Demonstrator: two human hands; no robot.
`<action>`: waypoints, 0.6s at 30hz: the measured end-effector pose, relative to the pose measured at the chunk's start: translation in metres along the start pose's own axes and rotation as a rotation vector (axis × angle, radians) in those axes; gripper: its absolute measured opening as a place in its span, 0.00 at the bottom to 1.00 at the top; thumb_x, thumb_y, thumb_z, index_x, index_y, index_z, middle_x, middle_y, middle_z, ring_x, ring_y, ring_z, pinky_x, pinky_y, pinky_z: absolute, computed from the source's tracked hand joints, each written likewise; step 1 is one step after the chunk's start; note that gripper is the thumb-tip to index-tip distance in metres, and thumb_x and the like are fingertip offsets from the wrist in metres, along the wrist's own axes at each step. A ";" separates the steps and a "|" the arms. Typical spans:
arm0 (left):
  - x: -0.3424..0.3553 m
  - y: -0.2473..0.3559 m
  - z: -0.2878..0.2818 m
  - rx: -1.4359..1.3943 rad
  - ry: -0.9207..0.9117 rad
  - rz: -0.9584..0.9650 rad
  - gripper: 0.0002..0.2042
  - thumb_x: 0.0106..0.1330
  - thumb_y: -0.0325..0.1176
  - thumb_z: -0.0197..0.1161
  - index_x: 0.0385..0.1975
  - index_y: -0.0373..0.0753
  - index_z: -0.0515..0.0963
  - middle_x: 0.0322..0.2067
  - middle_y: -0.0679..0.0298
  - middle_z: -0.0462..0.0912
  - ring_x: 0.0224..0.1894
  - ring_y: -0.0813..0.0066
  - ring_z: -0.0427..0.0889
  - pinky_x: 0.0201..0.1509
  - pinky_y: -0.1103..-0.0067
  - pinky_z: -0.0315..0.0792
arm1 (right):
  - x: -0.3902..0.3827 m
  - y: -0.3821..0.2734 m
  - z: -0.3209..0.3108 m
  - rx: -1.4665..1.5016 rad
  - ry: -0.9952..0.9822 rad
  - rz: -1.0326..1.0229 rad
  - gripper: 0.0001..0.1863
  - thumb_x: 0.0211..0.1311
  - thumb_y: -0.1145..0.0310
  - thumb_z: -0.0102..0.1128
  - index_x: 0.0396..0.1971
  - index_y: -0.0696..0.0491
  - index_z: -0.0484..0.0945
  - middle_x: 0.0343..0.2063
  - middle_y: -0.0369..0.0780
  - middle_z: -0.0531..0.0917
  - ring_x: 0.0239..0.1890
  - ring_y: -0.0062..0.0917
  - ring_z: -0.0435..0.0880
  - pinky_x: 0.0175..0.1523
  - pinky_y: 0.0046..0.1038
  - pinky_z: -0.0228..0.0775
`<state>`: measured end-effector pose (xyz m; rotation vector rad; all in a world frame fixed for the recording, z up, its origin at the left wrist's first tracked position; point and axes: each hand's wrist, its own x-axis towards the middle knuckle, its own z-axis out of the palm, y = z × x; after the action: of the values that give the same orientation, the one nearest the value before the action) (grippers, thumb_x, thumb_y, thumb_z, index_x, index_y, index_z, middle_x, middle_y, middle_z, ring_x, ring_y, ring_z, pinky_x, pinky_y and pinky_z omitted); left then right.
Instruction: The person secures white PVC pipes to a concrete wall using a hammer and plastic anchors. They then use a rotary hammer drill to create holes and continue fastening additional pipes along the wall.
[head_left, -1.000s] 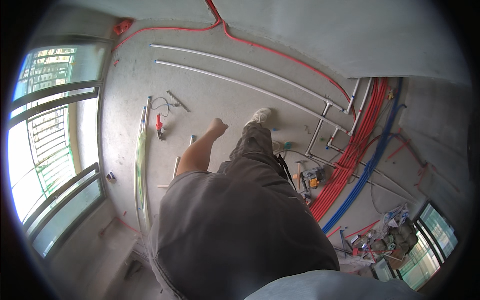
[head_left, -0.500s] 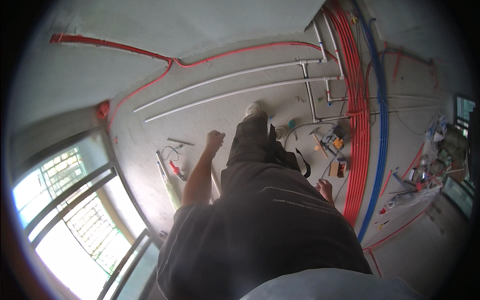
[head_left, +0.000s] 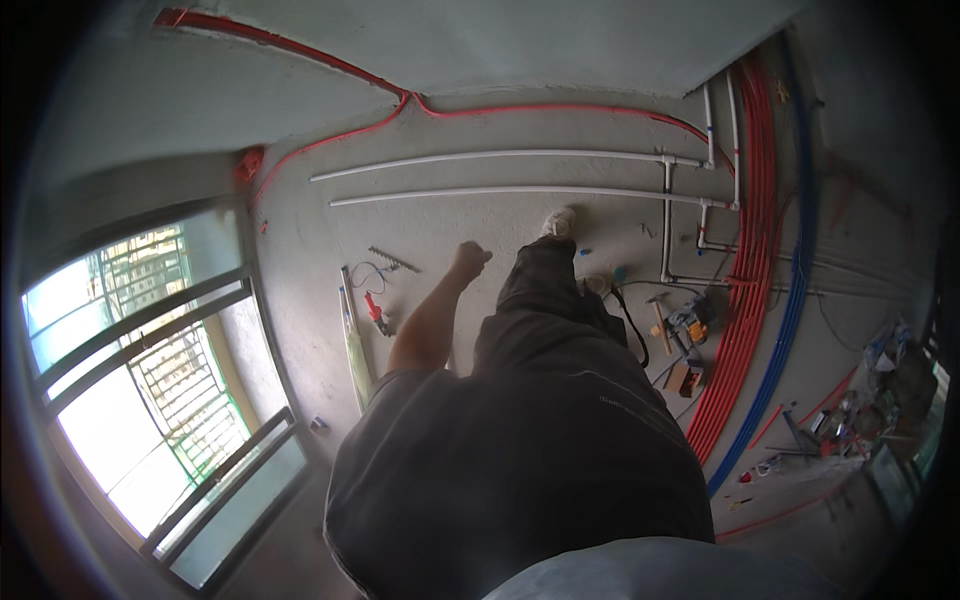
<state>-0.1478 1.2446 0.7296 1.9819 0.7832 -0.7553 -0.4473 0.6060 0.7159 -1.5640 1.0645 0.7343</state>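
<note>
My left hand (head_left: 470, 262) hangs in the air ahead of my body, its fingers curled in a loose fist with no object visible in it. Beyond it, two long white pipes (head_left: 520, 191) run across the concrete floor. On the floor left of my arm lie a red-handled tool with a cord (head_left: 373, 308) and a dark ridged strip (head_left: 394, 259). My right hand is out of sight, hidden by my body. One white shoe (head_left: 558, 222) shows past my dark trouser leg.
Bundled red conduits (head_left: 757, 200) and blue conduits (head_left: 801, 250) run along the floor to my right. A hammer (head_left: 658, 322), a yellow-and-black power tool (head_left: 692, 315) and a small box (head_left: 684, 378) lie beside them. Bagged clutter stands far right; a window (head_left: 150, 370) is at left.
My view has turned, so the floor, pipes and window sit differently in the picture. My left hand stays raised and curled. My right hand, seen earlier by my side, has gone from view.
</note>
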 end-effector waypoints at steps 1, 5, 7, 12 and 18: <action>0.014 0.021 -0.001 -0.049 0.035 0.036 0.17 0.64 0.41 0.72 0.28 0.29 0.85 0.23 0.53 0.87 0.27 0.61 0.88 0.35 0.63 0.81 | 0.002 -0.014 -0.002 -0.118 0.013 -0.035 0.23 0.77 0.57 0.63 0.58 0.61 0.84 0.40 0.44 0.90 0.45 0.32 0.89 0.53 0.34 0.81; 0.039 0.091 -0.014 -0.180 0.064 0.096 0.18 0.64 0.43 0.72 0.35 0.29 0.85 0.29 0.49 0.88 0.34 0.58 0.90 0.43 0.60 0.82 | 0.012 -0.081 -0.014 -0.505 0.060 -0.132 0.22 0.77 0.57 0.63 0.57 0.61 0.85 0.41 0.45 0.90 0.45 0.32 0.89 0.54 0.34 0.81; 0.055 0.097 -0.022 -0.132 0.078 0.138 0.18 0.65 0.43 0.73 0.36 0.31 0.85 0.28 0.53 0.88 0.31 0.64 0.87 0.39 0.63 0.81 | 0.014 -0.109 -0.017 -0.459 0.033 -0.099 0.22 0.77 0.57 0.64 0.57 0.61 0.85 0.41 0.45 0.90 0.45 0.32 0.89 0.53 0.34 0.81; 0.084 0.094 -0.005 -0.063 0.121 0.065 0.19 0.63 0.44 0.73 0.40 0.31 0.86 0.36 0.46 0.90 0.41 0.49 0.89 0.48 0.58 0.81 | -0.006 -0.177 -0.033 -0.356 0.036 -0.010 0.22 0.77 0.57 0.64 0.57 0.60 0.84 0.41 0.44 0.90 0.44 0.31 0.89 0.51 0.33 0.81; 0.094 0.026 0.039 -0.170 0.127 -0.009 0.14 0.63 0.40 0.74 0.34 0.33 0.85 0.24 0.57 0.87 0.23 0.66 0.86 0.31 0.66 0.80 | -0.026 -0.222 -0.031 -0.372 0.047 0.025 0.21 0.77 0.57 0.65 0.56 0.60 0.84 0.40 0.43 0.90 0.43 0.30 0.89 0.50 0.32 0.81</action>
<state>-0.0782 1.2222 0.6549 1.8871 0.9011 -0.5526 -0.2591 0.5931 0.8394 -1.8927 1.0231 0.9567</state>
